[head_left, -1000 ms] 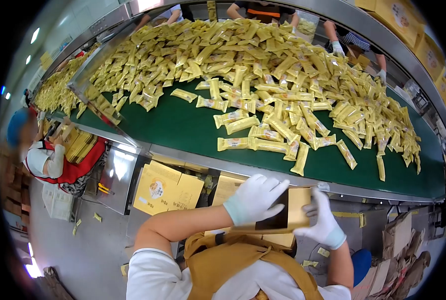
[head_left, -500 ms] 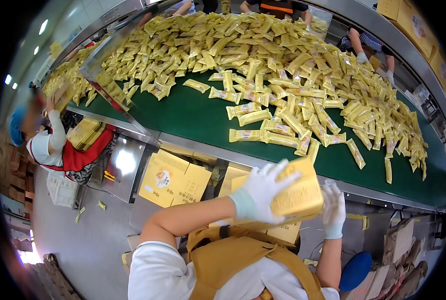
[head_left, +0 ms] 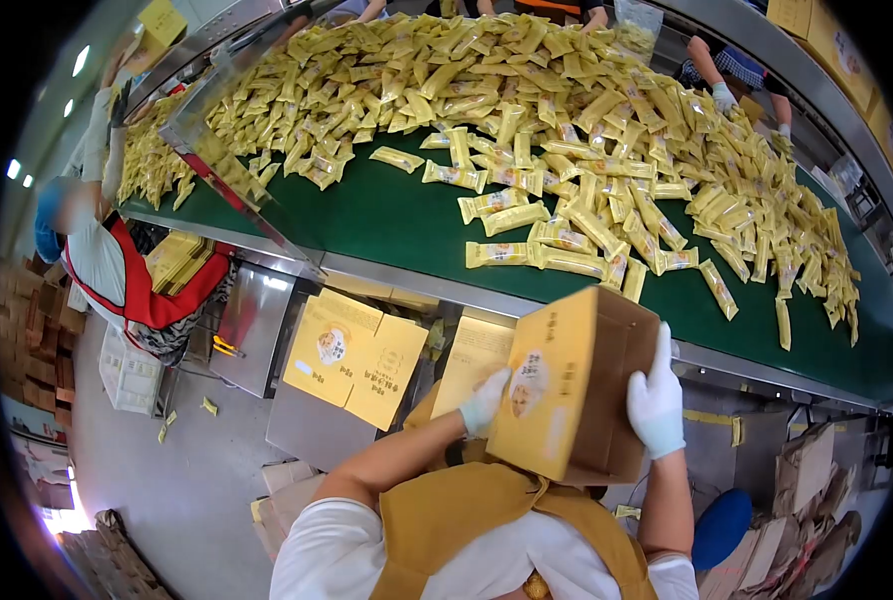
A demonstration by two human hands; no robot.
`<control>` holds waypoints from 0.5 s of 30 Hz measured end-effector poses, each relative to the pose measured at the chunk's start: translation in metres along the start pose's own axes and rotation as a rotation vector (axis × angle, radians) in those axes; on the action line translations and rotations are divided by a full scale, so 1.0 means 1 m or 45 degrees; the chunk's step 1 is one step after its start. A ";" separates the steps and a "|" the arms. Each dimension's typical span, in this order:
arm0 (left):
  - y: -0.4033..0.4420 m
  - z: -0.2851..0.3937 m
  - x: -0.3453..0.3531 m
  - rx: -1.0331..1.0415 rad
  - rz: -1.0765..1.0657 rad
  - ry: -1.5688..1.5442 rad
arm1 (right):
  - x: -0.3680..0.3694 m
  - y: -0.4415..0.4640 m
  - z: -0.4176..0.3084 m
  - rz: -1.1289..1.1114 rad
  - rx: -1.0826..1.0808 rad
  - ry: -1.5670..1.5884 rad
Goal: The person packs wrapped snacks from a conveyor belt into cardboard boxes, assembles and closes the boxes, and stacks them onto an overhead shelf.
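Note:
A yellow printed cardboard box stands tilted in front of my chest, opened out, with its bare brown inside facing right. My left hand, in a white glove, grips the box's left edge; some of its fingers are hidden behind the cardboard. On the opposite side my gloved right hand holds the box's right wall, fingers stretched upward along it. Beyond the box, many small yellow wrapped packets lie heaped on the green conveyor belt.
Flat yellow cartons lie below the belt's metal edge on the left. A co-worker in a red apron stands at left, arms raised. Other workers' hands reach in across the belt. A blue round seat and folded cardboard are at right.
The box has gone from flattened to opened out and turned, showing its brown inside. My left hand moved down to its left edge; my right hand came onto its right wall. The co-worker's arms rose.

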State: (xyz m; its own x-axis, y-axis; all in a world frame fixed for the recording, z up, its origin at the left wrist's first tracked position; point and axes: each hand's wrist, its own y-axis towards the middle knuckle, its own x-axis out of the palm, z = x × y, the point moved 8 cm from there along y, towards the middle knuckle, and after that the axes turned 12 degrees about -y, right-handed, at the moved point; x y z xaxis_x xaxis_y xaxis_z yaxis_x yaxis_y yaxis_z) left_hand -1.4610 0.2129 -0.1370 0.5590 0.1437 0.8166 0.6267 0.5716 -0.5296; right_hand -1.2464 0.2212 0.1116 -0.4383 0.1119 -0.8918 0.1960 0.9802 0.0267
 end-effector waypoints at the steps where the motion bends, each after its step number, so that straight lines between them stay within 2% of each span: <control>1: -0.005 0.013 0.007 -0.029 0.123 0.775 | 0.006 0.004 -0.019 -0.038 0.006 -0.120; 3: -0.022 0.067 0.039 -0.074 0.362 2.327 | 0.029 0.001 -0.049 -0.127 0.039 -0.337; 4: -0.027 0.075 0.046 0.247 0.334 2.337 | 0.050 0.001 -0.053 -0.181 0.069 -0.433; 5: -0.035 0.080 0.050 0.574 0.298 2.329 | 0.064 -0.001 -0.054 -0.121 0.007 -0.418; 6: -0.043 0.088 0.059 0.899 0.251 2.297 | 0.062 -0.004 -0.063 -0.184 0.029 -0.364; 7: -0.054 0.101 0.080 0.991 0.227 1.979 | 0.063 -0.005 -0.063 -0.132 -0.001 -0.310; 10: -0.093 0.109 0.141 0.631 0.212 1.825 | 0.058 -0.010 -0.056 -0.102 0.020 -0.223; 11: -0.091 0.105 0.131 0.666 0.278 1.924 | 0.056 -0.009 -0.054 -0.108 0.041 -0.202; 14: -0.095 0.114 0.110 0.412 0.183 1.771 | 0.055 -0.013 -0.018 0.145 -0.137 -0.011; 15: -0.096 0.117 0.101 0.422 0.132 1.652 | 0.055 -0.014 -0.006 0.042 0.031 0.222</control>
State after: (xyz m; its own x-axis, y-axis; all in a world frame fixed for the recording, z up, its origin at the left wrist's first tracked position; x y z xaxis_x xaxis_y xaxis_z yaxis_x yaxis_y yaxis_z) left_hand -1.5287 0.2669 0.0230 0.8181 -0.5607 -0.1274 0.4937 0.7986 -0.3444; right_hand -1.2785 0.2141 0.0643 -0.5765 0.1729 -0.7986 0.2332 0.9715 0.0420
